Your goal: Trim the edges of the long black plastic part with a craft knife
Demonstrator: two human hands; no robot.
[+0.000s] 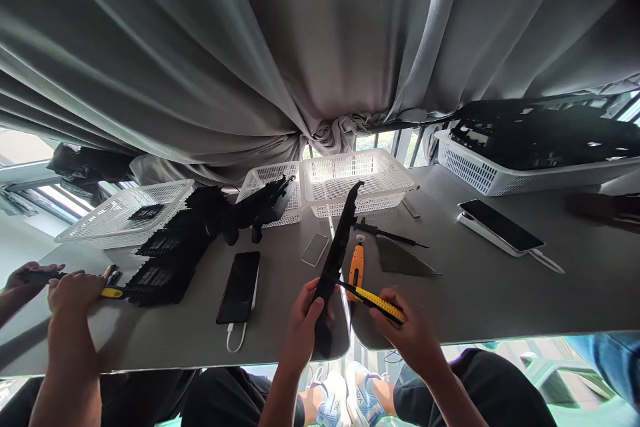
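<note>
My left hand (303, 320) grips a long black plastic part (337, 250) near its lower end and holds it on edge over the gap between two grey tables. My right hand (407, 327) holds a yellow and black utility knife (377, 303) whose tip meets the part's edge. An orange tool (356, 267) lies on the table just behind the knife.
White baskets (357, 180) stand at the back, one at the far right (480, 170) full of black parts. Piled black parts (170, 247), a charging phone (240, 287), another phone (500, 227) and a screwdriver (387, 233) lie about. A co-worker's hands (55, 287) work at left.
</note>
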